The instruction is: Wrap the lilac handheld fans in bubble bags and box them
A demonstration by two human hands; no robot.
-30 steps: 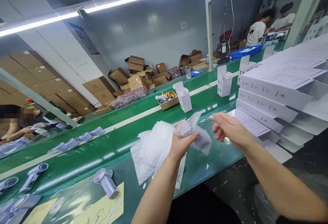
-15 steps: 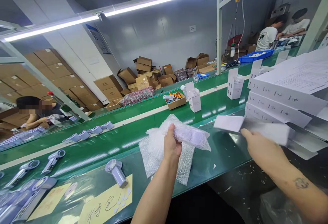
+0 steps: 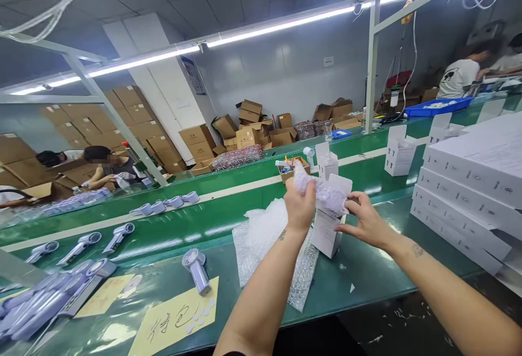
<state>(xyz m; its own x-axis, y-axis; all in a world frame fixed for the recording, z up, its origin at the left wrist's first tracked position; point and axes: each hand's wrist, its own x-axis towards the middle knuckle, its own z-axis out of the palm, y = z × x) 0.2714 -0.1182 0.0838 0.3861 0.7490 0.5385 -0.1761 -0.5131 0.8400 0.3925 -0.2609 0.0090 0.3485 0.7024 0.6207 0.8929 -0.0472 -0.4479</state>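
Boxing step: I am feeding a bubble-wrapped item (image 3: 322, 195) into an open white carton (image 3: 329, 225).

My left hand (image 3: 299, 206) is closed around the wrapped item, holding it just above the carton's mouth; my right hand (image 3: 367, 220) is steadying the carton by its side, fingers curled on it, flap (image 3: 340, 183) standing up. The carton is standing on the green bench (image 3: 367, 274); whether anything is already inside I cannot tell. Judged next: aligning the item with the opening and keeping the flap clear. Spare bubble bags (image 3: 265, 236) are lying beside it; flat white boxes (image 3: 465, 198) are stacked at my right.
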